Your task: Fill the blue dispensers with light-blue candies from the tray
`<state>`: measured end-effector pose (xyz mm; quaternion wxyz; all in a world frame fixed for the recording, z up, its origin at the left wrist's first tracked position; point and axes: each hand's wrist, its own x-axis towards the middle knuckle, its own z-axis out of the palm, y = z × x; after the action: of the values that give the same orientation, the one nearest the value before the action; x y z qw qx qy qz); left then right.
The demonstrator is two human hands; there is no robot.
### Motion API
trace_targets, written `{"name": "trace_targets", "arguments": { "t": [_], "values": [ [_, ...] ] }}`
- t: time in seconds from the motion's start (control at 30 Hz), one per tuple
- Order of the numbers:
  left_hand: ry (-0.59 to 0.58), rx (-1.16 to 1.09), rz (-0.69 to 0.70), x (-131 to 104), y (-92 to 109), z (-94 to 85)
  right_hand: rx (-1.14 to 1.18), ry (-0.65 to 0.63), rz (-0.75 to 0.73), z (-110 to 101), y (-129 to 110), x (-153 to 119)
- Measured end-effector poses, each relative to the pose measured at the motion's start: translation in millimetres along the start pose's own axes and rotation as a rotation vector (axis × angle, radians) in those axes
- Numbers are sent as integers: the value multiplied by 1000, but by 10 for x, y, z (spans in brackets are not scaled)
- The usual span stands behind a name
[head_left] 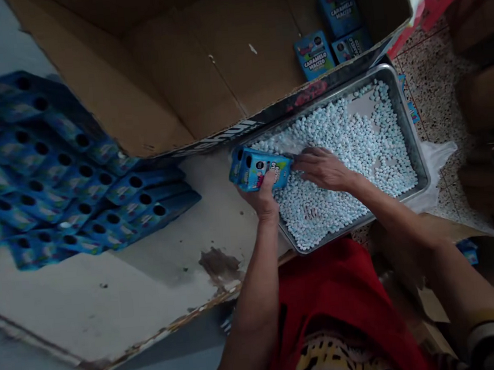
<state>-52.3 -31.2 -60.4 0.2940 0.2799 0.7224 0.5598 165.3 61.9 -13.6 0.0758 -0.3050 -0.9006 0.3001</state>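
My left hand (262,200) is wrapped round small blue candy boxes (256,170), which lie tilted over the left edge of a metal tray (414,137). Pale blue and white candies (342,200) fill most of that tray. At the right end of the held boxes is my right hand (320,169), over the candies, its fingers drawn together and pointing left. What its fingertips hold, if anything, is hidden.
Many blue boxes with dark round holes (57,165) stand stacked on the worn white table (160,271) at left. Behind the tray, a large cardboard box (203,57) holds several blue "Caramelo Macizo" boxes (314,57). Another carton (487,246) sits low at right.
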Motion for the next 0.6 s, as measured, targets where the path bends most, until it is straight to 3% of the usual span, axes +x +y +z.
{"name": "trace_targets", "arguments": {
  "t": [0.03,0.13,0.23,0.3,0.43,0.6],
  "values": [
    [16,-21,-6,-53,-19,49,0,77,61,-81,77,-222],
    [78,-41,-9,-196,-90,168,-111,395,421,-244,419,-816],
    [184,-61,-18,-347,-155,294,-168,492,576,-166,647,-1084],
    [194,-49,-42,-458,-166,413,-134,457,575,-16,615,-1045],
    [160,-129,-109,-657,-114,718,90,479,527,278,249,-732],
    [112,-409,-285,-840,43,1042,611,799,587,444,-149,-485]
  ]
}}
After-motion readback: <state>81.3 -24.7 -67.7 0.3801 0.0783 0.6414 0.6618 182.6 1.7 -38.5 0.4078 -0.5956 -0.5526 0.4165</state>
